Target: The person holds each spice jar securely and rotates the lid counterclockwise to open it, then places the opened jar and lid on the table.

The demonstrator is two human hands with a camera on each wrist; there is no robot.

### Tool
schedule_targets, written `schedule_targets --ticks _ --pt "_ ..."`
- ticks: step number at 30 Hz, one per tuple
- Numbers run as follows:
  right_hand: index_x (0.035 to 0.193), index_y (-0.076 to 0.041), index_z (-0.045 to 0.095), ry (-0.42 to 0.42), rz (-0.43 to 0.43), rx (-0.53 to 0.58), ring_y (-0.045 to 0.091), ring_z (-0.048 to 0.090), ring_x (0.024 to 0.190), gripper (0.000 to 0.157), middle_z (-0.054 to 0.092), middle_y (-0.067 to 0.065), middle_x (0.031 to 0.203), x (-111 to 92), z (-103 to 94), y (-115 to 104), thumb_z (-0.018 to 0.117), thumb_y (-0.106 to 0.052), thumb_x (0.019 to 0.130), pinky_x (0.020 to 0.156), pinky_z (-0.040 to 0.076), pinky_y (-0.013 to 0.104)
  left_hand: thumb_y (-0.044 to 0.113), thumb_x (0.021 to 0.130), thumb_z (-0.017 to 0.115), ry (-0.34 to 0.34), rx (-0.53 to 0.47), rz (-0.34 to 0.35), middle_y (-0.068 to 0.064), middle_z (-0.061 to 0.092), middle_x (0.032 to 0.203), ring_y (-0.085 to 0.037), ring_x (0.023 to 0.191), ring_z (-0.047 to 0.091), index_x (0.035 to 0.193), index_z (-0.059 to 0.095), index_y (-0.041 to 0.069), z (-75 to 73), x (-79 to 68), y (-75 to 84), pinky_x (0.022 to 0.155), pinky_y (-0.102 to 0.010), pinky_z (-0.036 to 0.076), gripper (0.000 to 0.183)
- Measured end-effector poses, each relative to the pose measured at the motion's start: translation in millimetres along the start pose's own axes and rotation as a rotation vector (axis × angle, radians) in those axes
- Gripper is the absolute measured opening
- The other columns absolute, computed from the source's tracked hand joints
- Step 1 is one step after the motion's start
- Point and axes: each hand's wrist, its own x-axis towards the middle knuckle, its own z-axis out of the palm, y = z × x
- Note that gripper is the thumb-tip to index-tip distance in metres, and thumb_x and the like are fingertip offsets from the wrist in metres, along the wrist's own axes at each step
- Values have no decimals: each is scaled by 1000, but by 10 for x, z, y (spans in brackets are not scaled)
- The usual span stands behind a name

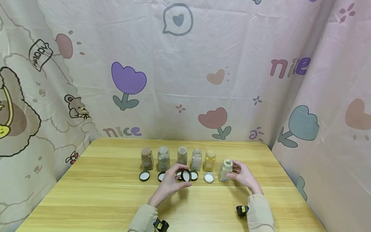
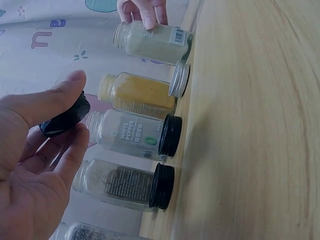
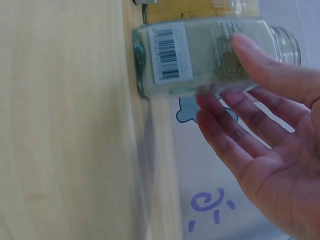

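Observation:
My left hand [image 1: 170,184] pinches a black jar lid [image 1: 186,176] between thumb and fingertips, its white inner side facing my head. In the left wrist view this lid [image 2: 67,117] is tilted, above the row of jars. At the right end of the row, my right hand [image 1: 244,175] holds a glass jar of pale greenish powder [image 1: 224,172]. Its thumb lies across the label side and its fingers are behind, as the right wrist view shows. The jar [image 3: 200,57] has an uncovered threaded mouth and a barcode label near its base.
Left of the held jar stand a yellow powder jar [image 1: 209,161], a white pepper jar [image 1: 196,161] and several darker spice jars [image 1: 163,160]. Before them lie a silver lid [image 1: 208,177] and several black lids [image 1: 144,176]. A printed curtain [image 1: 174,71] hangs behind the wooden table [image 1: 101,193].

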Motion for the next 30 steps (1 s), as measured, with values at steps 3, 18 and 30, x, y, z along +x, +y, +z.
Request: schedule_targets --ticks 3,18,30 --pt "143 13 42 42 3 -13 52 53 129 70 53 36 138 20 33 -8 76 1 83 113 44 59 8 74 88 11 11 -2 -15 63 126 -36 123 60 122 61 2 -3 -3 7 104 -38 55 56" --pt "137 7 51 364 57 -225 44 66 105 61 66 31 114 139 214 -11 78 -7 85 96 57 56 8 73 88 14 3 15 -17 62 125 -40 120 62 122 61 2 -12 -11 8 103 -38 57 56" --pt "142 6 46 308 116 -115 31 68 97 64 65 28 113 113 117 -23 76 -11 88 82 58 26 8 76 87 14 10 42 -17 59 122 -38 117 63 119 60 -1 91 2 9 100 -36 59 52"
